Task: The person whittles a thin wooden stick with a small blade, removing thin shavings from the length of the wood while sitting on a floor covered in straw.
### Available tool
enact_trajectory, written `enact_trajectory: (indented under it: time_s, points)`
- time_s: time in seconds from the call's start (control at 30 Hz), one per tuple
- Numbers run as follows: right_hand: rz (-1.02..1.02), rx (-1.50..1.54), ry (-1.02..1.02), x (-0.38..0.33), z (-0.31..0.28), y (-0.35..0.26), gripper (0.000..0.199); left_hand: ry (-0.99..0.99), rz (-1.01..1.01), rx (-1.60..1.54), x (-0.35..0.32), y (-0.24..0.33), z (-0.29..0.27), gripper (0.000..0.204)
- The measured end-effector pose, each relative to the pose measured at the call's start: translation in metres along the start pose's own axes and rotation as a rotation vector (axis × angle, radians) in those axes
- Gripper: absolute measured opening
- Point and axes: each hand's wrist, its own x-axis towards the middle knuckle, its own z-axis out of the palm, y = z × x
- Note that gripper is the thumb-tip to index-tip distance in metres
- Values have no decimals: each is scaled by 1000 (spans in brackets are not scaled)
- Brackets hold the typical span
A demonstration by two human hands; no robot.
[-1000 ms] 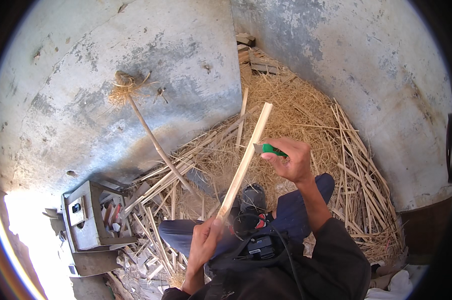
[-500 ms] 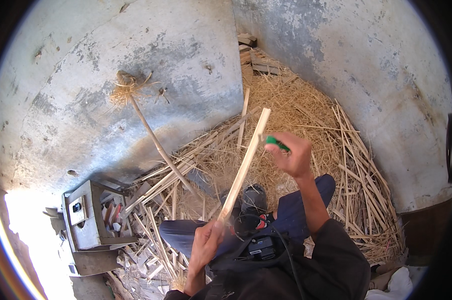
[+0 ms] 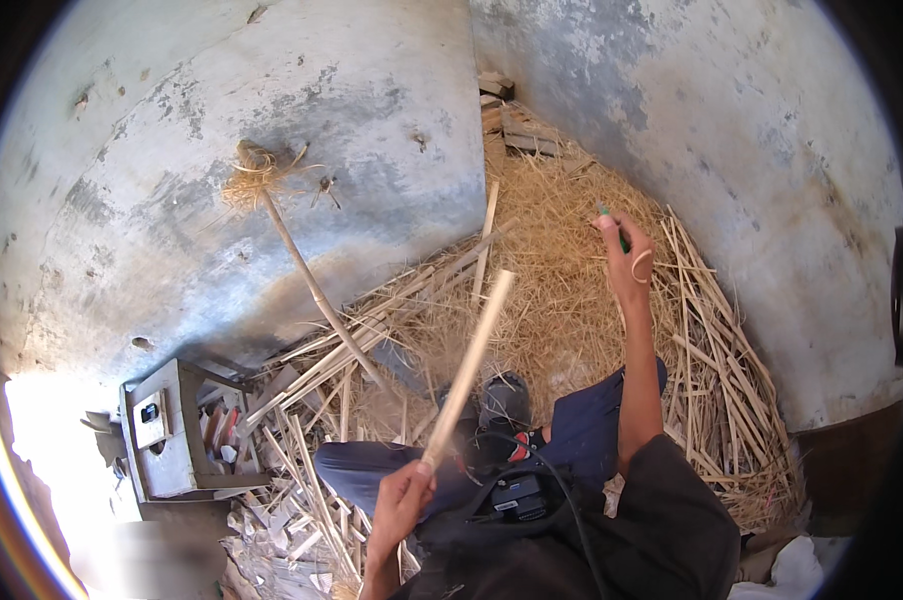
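Note:
My left hand is closed round the lower end of a pale, flat wooden strip, which slants up and away over my lap. Farther off to the right, my right hand grips a small green-handled tool. Its tip pokes out past my fingers, too small to make out. A pale curled shaving rests against the back of that hand. Tool and strip are well apart.
Shavings cover the floor ahead. Long strips are heaped at the right, more at the left. A stick with fibres on top leans on the wall. A grey wooden stool lies tipped at the left.
My right hand has moved forward and right, away from the strip, with the green-handled tool. The strip's far end has come lower and nearer to me. A curled shaving now shows at my right hand.

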Motion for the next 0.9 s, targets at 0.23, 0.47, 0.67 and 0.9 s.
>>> enact_trajectory:
  time_s: [0.23,0.47,0.67,0.9]
  points:
    - [-179,-487,-678,-57,2,7,38,149,53,-43,40,-1,-6,40]
    - [-139,-185,-1134,-78,29,20,38,138,211,21,56,14,-7,39]
    - [605,1230,-924,-101,66,19,42,110,180,-107,58,26,-5,38]
    - [193,299,-869,-128,86,16,42,47,209,-123,54,38,-1,36]
